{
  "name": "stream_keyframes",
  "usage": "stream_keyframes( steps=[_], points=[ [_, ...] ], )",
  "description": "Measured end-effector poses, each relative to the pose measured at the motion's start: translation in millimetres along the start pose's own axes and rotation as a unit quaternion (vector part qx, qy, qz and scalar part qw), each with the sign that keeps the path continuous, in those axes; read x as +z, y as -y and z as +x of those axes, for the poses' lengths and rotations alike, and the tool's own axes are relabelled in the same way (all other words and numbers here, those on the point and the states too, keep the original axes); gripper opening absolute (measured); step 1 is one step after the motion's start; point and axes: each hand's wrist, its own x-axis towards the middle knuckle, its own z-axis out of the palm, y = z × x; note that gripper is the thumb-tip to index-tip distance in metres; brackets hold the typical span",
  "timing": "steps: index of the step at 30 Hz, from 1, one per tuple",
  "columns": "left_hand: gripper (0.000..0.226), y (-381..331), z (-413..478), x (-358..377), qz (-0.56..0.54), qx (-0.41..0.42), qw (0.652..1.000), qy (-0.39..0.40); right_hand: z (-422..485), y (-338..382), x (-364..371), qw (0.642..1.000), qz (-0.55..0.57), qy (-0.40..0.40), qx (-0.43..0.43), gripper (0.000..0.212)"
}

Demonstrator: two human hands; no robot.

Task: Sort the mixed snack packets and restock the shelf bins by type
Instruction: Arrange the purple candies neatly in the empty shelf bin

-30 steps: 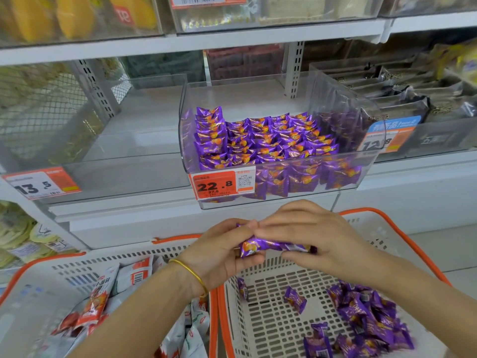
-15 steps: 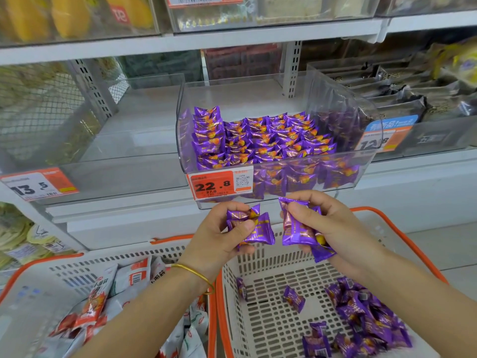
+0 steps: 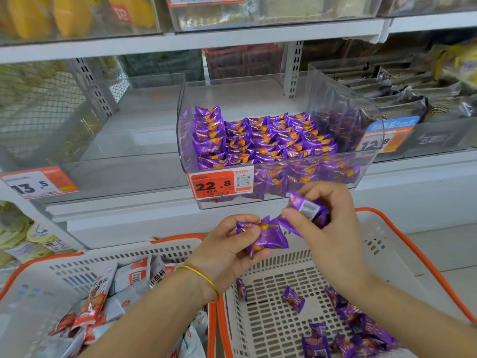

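Both hands grip purple packets: left hand (image 3: pixel 232 244) one (image 3: pixel 265 235), right hand (image 3: pixel 327 215) another (image 3: pixel 304 209). Target purple bin (image 3: pixel 278 174) directly above in frame, right hand nearer. Packets' long axes run roughly left-right.

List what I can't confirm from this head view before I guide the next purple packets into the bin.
- Head view: how many purple packets the right hand holds; its fingers cover them.
- Left hand: packet print is blurred.
- White basket: lower right is cut off by the frame edge and the forearm.
- Clear bin: its depth of stock; the 22.8 price tag covers the front.
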Motion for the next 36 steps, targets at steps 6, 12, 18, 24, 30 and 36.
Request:
stream_keyframes(
  steps=[6, 12, 18, 24, 30, 36],
  points=[
    [0.026, -1.3, -1.9, -0.5, -0.058, -0.023, 0.998, 0.031, -6.2, -16.3, 3.7, 0.928, -0.237, 0.155, -0.242, 0.023],
    [0.031, -5.8, -3.3, -4.9, -0.072, 0.010, 0.996, 0.049, 0.7, -4.5, -4.1, 0.962, -0.124, 0.209, -0.128, 0.015],
    [0.052, -14.5, -2.6, -10.8, 0.057, 0.115, 0.988, 0.089, 17.0, 4.6, -7.8, 0.971, -0.106, 0.212, -0.006, 0.061],
    [0.079, -30.9, -2.3, -16.6, 0.165, 0.197, 0.959, 0.120, 40.0, 22.8, -9.7, 0.936, 0.054, 0.333, 0.102, 0.059],
    [0.049, -78.3, -1.5, -7.8, 0.264, 0.291, 0.918, 0.062, 85.4, 40.9, 14.5, 0.933, 0.072, 0.341, 0.095, 0.036],
    [0.063, -145.4, 35.8, -17.2, 0.550, 0.373, 0.744, -0.066, 150.6, 35.2, 48.1, 0.945, 0.039, 0.312, 0.086, 0.031]
  ],
)
